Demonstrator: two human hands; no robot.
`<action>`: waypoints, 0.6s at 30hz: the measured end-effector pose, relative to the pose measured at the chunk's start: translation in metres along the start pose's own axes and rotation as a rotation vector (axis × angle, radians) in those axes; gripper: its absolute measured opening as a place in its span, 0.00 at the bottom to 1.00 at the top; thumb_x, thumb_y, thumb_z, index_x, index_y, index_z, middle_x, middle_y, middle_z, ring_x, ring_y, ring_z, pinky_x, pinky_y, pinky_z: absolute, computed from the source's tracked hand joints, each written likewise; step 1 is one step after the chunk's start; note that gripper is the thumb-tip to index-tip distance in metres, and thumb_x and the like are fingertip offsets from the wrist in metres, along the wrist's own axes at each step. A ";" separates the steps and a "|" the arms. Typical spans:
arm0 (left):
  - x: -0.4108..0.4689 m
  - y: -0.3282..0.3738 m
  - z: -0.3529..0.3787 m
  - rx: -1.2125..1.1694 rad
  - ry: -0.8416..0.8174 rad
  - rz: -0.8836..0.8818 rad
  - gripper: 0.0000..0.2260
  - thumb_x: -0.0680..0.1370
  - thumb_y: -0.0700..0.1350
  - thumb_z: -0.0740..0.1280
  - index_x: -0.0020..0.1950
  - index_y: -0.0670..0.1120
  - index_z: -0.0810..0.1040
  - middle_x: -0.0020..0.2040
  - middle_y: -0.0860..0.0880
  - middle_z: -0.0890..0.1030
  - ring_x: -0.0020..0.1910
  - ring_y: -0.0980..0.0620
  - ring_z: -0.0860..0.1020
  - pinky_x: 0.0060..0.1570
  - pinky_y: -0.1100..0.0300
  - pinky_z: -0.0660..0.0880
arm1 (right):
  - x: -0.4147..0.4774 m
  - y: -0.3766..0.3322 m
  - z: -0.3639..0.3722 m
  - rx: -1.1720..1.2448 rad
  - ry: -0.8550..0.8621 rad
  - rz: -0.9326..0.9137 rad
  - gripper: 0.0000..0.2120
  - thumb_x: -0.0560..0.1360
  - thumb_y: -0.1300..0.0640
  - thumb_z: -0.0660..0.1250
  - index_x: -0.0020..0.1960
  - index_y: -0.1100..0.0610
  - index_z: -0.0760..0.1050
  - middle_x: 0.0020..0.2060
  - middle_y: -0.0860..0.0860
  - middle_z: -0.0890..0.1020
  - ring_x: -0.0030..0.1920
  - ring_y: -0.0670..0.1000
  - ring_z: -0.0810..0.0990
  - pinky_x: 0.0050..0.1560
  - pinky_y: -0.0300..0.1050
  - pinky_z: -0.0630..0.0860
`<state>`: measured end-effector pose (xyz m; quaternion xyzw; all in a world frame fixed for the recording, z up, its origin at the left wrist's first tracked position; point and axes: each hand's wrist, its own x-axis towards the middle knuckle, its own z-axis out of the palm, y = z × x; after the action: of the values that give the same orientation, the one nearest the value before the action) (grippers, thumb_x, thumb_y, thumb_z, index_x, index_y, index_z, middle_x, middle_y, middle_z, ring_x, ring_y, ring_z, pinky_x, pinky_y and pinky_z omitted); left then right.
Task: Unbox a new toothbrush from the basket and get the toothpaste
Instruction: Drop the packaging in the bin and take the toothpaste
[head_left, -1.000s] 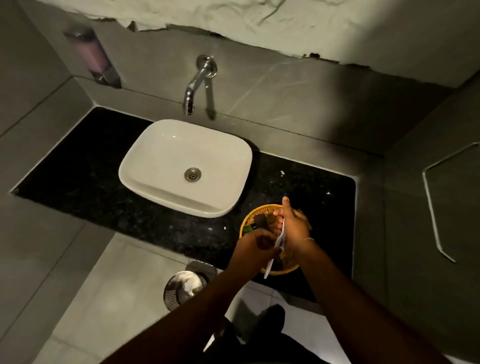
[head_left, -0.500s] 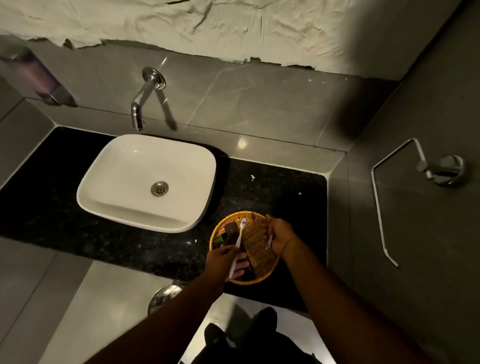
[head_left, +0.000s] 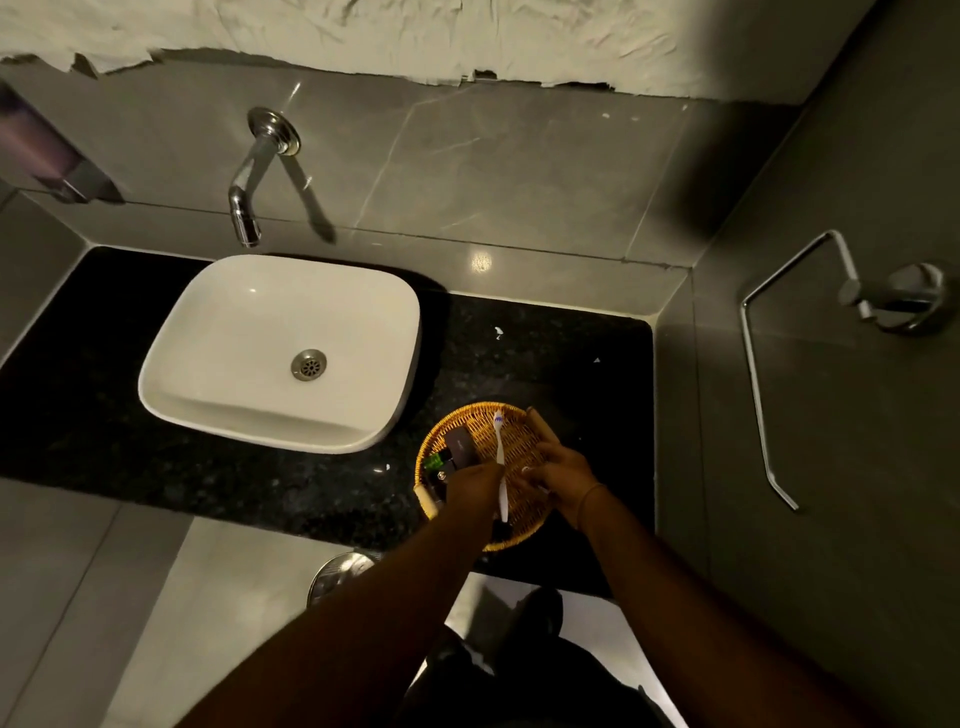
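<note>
A round woven basket (head_left: 470, 420) stands on the black counter, right of the sink. My left hand (head_left: 475, 486) holds a white toothbrush (head_left: 500, 441) upright over the basket, bristles pointing away from me. My right hand (head_left: 558, 470) reaches into the basket's right half with curled fingers; something small and pale shows under them, too unclear to name. In the basket's left side lie a dark small box (head_left: 460, 448), a green item (head_left: 435, 460) and a pale tube-like item (head_left: 428, 500).
A white basin (head_left: 234, 364) with a wall tap (head_left: 249, 171) sits left of the basket. The black counter (head_left: 587, 374) ends at a grey side wall carrying a metal towel ring (head_left: 753, 364). A steel bin lid (head_left: 337, 571) shows below the counter edge.
The hands separated: the left now holds the bare toothbrush upright, and the right hand moved down into the basket. The camera swung right, so the towel ring came into view.
</note>
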<state>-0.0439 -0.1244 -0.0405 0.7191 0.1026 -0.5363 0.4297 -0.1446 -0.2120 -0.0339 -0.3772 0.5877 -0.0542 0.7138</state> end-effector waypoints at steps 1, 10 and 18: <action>0.003 0.000 0.002 0.050 0.014 0.030 0.09 0.86 0.39 0.65 0.58 0.36 0.83 0.57 0.36 0.84 0.61 0.35 0.84 0.65 0.43 0.81 | 0.002 0.004 0.000 0.018 0.034 0.034 0.30 0.79 0.76 0.67 0.79 0.62 0.70 0.75 0.64 0.73 0.72 0.68 0.76 0.68 0.64 0.79; 0.010 -0.008 0.009 0.190 0.013 -0.029 0.11 0.86 0.41 0.65 0.62 0.35 0.82 0.57 0.36 0.87 0.38 0.46 0.84 0.35 0.55 0.79 | 0.010 0.025 -0.001 -0.146 0.163 0.007 0.12 0.84 0.63 0.64 0.65 0.66 0.81 0.51 0.64 0.86 0.43 0.60 0.85 0.47 0.55 0.86; 0.020 -0.013 0.011 0.288 0.016 0.047 0.11 0.85 0.42 0.67 0.57 0.34 0.82 0.52 0.32 0.88 0.50 0.32 0.89 0.54 0.41 0.86 | 0.021 0.036 0.008 -0.023 0.127 0.007 0.15 0.84 0.61 0.67 0.68 0.65 0.79 0.51 0.66 0.85 0.33 0.52 0.79 0.35 0.50 0.85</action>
<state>-0.0515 -0.1308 -0.0649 0.7797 0.0112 -0.5297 0.3338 -0.1441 -0.1931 -0.0722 -0.3790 0.6338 -0.0689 0.6707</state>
